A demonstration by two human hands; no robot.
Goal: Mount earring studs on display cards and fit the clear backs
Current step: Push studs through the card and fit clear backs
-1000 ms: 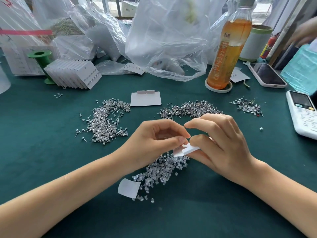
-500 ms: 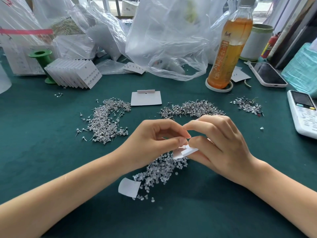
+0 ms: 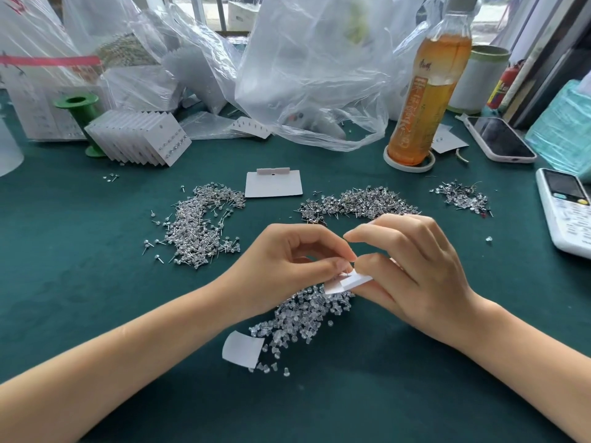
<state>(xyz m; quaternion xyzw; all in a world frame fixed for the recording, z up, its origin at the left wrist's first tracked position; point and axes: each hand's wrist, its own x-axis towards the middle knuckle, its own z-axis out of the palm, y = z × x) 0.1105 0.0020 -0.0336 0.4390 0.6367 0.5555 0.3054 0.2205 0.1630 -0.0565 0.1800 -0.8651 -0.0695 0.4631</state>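
Both hands meeting over the middle of the green desk [image 3: 80,282], above a heap of clear backs [image 3: 300,318]. Left hand [image 3: 287,263] curled, thumb and forefinger pinching the edge of a small white card [image 3: 351,280]; whether a clear back sits between those fingertips cannot be told. Right hand [image 3: 406,270] curled round the same card from the other side, thumb on top, forefinger arched above and nearly touching the left forefinger. Card held tilted, just over the upper end of the heap, mostly hidden by the fingers.

Beyond the hands, two piles of studs: one to the left [image 3: 201,225], one straight behind the right hand [image 3: 355,203]. Smaller scatter of studs [image 3: 460,196] farther right. Blank card [image 3: 273,183] lying flat between the two big piles, toward the far side. Scrap of white paper [image 3: 241,348] at the near left end of the clear backs, touching them.

Far left: fanned stack of finished cards [image 3: 140,139] leaning against a green spool [image 3: 76,107]. Crumpled clear plastic bags [image 3: 313,75] across the back. Bottle [image 3: 428,91] of amber drink standing upright on a white coaster, right of the bags. Phone [image 3: 499,139] lying face up beyond it, and a white remote [image 3: 566,209] at the right edge of the desk.
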